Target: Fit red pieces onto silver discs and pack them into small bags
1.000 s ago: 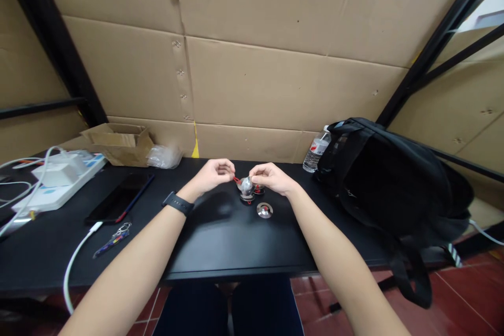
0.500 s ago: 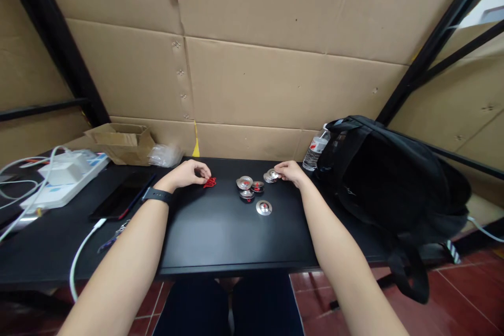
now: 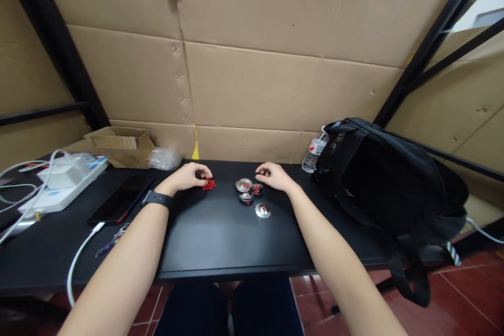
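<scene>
At the left of the black table (image 3: 197, 252), my left hand (image 3: 188, 176) has its thumb and curled fingers at a bunched red cord (image 3: 209, 184). Its fingertips look closed on the cord. My right hand (image 3: 274, 176) hovers with bent fingers apart, just behind and right of a small cymbal pair with red cord (image 3: 257, 188). Left of that pair lie more small silver cymbals, a tilted upper one (image 3: 244, 185) and a lower pair (image 3: 246, 197). A single cymbal (image 3: 263, 210) lies flat nearer to me. My right hand hides part of the tabletop behind it.
A black backpack (image 3: 394, 184) and a water bottle (image 3: 314, 152) stand on the right. To the left are a phone (image 3: 122, 199), a white power strip (image 3: 63, 189) with cables, an open cardboard box (image 3: 126, 147) and clear plastic (image 3: 165, 158). Cardboard walls enclose the back.
My right hand has moved left, from the cymbals it held at the right to beside the middle group. Those right-hand cymbals no longer show. My left hand stays at the red cord.
</scene>
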### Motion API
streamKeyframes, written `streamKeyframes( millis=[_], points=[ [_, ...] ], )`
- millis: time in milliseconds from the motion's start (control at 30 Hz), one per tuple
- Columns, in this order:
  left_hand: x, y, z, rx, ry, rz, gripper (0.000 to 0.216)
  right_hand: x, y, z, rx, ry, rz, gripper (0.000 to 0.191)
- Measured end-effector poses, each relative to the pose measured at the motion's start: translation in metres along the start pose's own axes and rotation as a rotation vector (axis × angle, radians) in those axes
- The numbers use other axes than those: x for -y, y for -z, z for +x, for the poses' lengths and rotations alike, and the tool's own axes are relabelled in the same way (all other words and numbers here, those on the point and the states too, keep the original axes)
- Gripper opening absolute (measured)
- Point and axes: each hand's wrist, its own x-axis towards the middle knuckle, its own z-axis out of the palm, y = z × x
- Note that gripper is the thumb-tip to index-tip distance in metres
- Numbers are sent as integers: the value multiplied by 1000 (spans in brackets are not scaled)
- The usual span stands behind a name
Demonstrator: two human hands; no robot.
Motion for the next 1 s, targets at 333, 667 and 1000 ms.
streamKeyframes(
  millis=[333,667,1000],
  points=[
    [-35,-24,8,-3,-40,37,23,32,-34,-1,70,122,81,12],
    [-94,-73,15,-338,-227,-58,24,61,-41,-4,-27,-114,878,38],
    [-102,-68,9,-361,-147,23,10,71,-41,-12,44,-72,751,32]
  ],
)
